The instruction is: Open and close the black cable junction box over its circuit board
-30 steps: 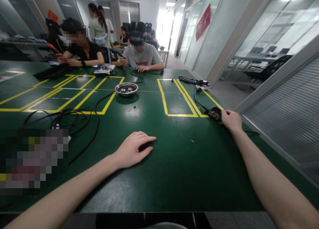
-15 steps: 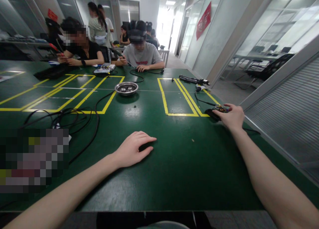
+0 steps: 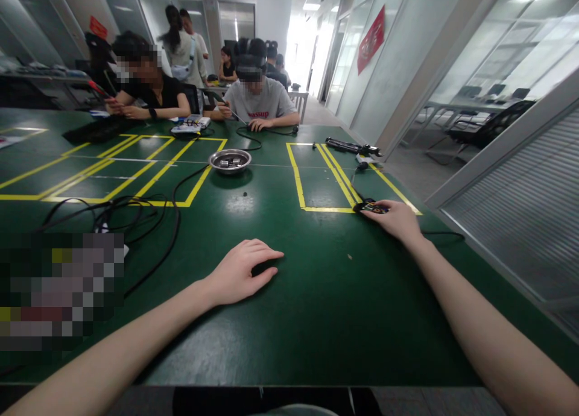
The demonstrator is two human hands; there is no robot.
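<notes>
My left hand [image 3: 244, 271] lies on the green table [image 3: 316, 319], palm down, with its thumb apart from the fingers and nothing in it. At the right, my right hand [image 3: 398, 221] grips a small black corded device with yellowish markings [image 3: 373, 207]; its exact kind is partly hidden by the fingers. The device is low over or on the table, by the corner of a yellow tape outline [image 3: 328, 210]. Black cable runs from its far side toward a dark plug-like piece [image 3: 363, 166], and another black cable [image 3: 446, 233] shows to the right of my wrist.
Ahead stands a metal bowl [image 3: 230, 161] with small metal parts inside. A black folded stand [image 3: 353, 146] lies at the far right. Tangled black cables [image 3: 117, 214] spread at the left, near a blurred-out area. Two people sit across the table, one holding a thin tool [image 3: 236, 115].
My right hand has moved left with the black corded device, off the right side of the tape outline. The cable beyond it has shifted too. My left hand stays put.
</notes>
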